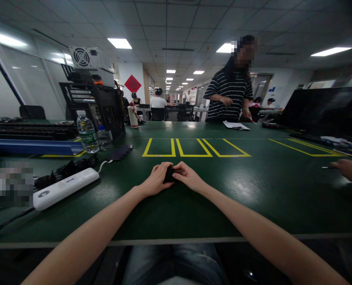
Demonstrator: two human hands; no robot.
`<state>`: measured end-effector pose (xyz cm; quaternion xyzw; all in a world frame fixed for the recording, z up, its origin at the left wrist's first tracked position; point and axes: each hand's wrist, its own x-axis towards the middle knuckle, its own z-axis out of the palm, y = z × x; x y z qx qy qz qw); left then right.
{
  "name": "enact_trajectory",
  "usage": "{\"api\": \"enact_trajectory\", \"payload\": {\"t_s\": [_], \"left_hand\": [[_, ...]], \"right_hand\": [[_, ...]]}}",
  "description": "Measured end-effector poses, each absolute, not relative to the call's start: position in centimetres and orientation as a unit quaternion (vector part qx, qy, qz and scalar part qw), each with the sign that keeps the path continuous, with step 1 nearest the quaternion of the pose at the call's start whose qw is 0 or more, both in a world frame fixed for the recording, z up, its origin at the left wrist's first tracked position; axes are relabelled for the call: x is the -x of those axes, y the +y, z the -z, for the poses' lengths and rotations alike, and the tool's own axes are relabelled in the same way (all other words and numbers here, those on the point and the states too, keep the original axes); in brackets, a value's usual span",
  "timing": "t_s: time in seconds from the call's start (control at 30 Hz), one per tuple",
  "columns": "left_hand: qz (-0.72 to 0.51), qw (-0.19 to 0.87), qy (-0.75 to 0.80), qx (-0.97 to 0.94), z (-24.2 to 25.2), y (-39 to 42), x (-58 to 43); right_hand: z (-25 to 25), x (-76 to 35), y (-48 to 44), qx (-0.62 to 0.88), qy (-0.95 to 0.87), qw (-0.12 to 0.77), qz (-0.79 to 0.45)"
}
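Note:
Between my two hands is a small black object (169,174), close to the tabletop; its kind is hidden by my fingers. My left hand (157,179) wraps round its left side with the fingers closed. The fingertips of my right hand (188,176) pinch at its right side. Both hands are over the green table (176,213), just on the near side of the yellow tape outlines (193,156).
On the left are a white power strip (66,190), a water bottle (87,132), dark cables and a black computer frame (95,103). Across the table, a person (231,87) stands near a clipboard (235,125). At the right edge, another person's hand (346,169) holds a thin object.

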<state>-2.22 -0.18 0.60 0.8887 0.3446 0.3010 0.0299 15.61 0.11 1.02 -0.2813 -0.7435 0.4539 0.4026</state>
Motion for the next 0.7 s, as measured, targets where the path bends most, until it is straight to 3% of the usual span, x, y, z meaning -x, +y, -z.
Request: {"api": "enact_trajectory", "payload": {"t_s": [0.7], "left_hand": [[-0.303, 0.034, 0.344, -0.888, -0.68, -0.27, 2.08]], "right_hand": [[-1.01, -15.52, 0.24, 0.289, -0.735, 0.398, -0.467]]}}
